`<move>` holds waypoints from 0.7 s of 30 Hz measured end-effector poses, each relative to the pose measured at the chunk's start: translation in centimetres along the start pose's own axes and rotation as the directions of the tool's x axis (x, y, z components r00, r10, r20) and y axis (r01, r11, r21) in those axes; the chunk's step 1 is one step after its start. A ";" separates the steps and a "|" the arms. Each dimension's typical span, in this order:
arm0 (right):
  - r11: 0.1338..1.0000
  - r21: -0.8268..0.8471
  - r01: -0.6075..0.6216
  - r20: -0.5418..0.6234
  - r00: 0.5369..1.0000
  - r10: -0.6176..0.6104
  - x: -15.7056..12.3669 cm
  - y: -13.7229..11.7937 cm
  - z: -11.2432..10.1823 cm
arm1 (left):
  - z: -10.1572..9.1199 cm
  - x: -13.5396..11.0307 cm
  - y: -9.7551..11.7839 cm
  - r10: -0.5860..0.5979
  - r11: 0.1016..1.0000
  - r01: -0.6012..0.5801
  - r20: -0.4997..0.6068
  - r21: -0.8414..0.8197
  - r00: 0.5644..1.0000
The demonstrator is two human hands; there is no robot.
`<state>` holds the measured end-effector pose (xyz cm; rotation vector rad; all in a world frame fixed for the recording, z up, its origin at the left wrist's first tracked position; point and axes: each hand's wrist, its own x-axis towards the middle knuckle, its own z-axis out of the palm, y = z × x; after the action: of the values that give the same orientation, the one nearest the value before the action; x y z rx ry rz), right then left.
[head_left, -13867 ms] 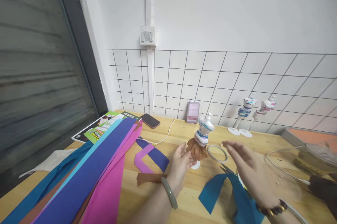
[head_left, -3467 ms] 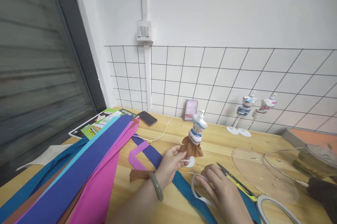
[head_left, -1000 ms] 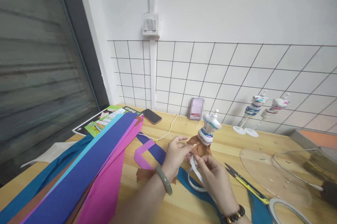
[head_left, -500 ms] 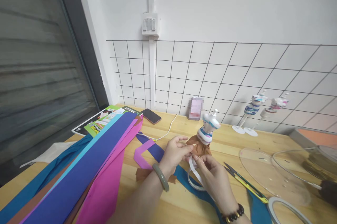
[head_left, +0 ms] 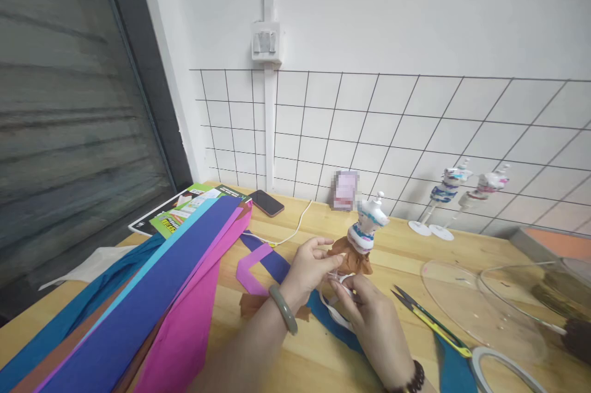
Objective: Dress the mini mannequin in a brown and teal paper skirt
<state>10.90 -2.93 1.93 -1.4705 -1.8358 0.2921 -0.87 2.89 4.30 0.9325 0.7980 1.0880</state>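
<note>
A small white mannequin figure (head_left: 367, 228) with coloured bands and a brown paper skirt (head_left: 351, 255) stands on the wooden table (head_left: 305, 230). My left hand (head_left: 310, 270), with a green bangle on the wrist, is curled at the skirt's left side and pinches the end of a white tape strip (head_left: 333, 313). My right hand (head_left: 372, 322) sits just below the skirt, fingers pinched on the same strip, which loops down over a teal paper band (head_left: 332, 328).
Long sheets of blue, purple, pink and teal crepe paper (head_left: 152, 294) fan across the left. Yellow-handled snips (head_left: 429, 322) lie to the right, with a tape roll (head_left: 501, 368), clear plastic domes (head_left: 466, 303), two more figures (head_left: 455, 196), a phone (head_left: 266, 202) and a cable behind.
Over the last second both hands stayed at the skirt; the right hand slid slightly down and the white strip's loop flattened toward the table.
</note>
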 end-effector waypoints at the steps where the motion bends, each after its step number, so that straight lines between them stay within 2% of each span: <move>1: 0.999 -0.039 0.019 -0.009 1.000 -0.020 0.0 -0.1 0.0 | 0.0 0.0 0.0 0.000 1.000 0.000 0.013 -0.005 1.000; 6: 0.967 -0.213 0.139 -0.028 0.989 -0.148 -0.1 -0.2 0.1 | 0.0 0.0 -0.5 0.014 1.000 -0.014 0.007 0.005 1.000; 10: 0.944 -0.249 0.215 0.015 0.976 -0.218 -0.3 -0.4 0.3 | 0.0 0.2 -0.6 -0.017 1.000 0.017 -0.026 0.000 1.000; 13: 0.978 -0.141 0.153 0.033 0.988 -0.150 -0.3 -0.5 0.2 | 0.0 0.2 -0.4 -0.027 1.000 0.027 -0.020 -0.010 0.999; 16: 1.000 0.021 0.008 0.012 1.000 -0.008 0.0 -0.2 0.0 | -0.1 0.2 -0.3 -0.021 1.000 0.021 -0.014 -0.001 1.000; 21: 0.928 0.316 -0.197 0.020 0.979 0.201 0.5 0.7 0.1 | -0.2 0.1 -0.1 0.003 1.000 -0.003 -0.005 -0.007 1.000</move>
<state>11.32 -2.26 1.70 -1.4252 -1.5433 0.6456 -0.94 3.03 4.14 0.9256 0.7965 1.0956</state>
